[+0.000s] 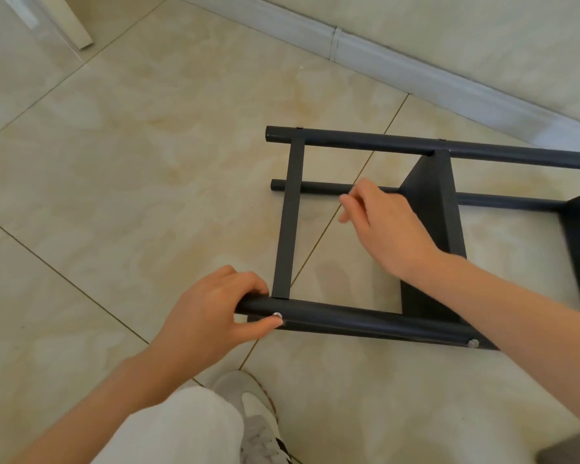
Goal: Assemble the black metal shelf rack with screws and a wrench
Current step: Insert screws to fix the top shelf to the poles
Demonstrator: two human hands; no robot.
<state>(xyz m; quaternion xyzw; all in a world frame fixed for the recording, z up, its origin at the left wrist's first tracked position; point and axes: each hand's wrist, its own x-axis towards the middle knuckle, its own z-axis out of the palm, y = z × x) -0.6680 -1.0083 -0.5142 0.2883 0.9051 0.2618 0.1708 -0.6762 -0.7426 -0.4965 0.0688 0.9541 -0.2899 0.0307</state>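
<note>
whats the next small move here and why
Probably bring the right hand to the silver screw and test it by finger: the left hand grips the near tube right beside that screw, and the right hand hovers, seemingly empty.

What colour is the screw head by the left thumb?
Silver screw head, set in the black tube; the head view shows it.

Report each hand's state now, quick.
Left hand: grips the end of the rack's near tube, thumb by a screw.
Right hand: hovers, fingers loose, holding nothing.
</note>
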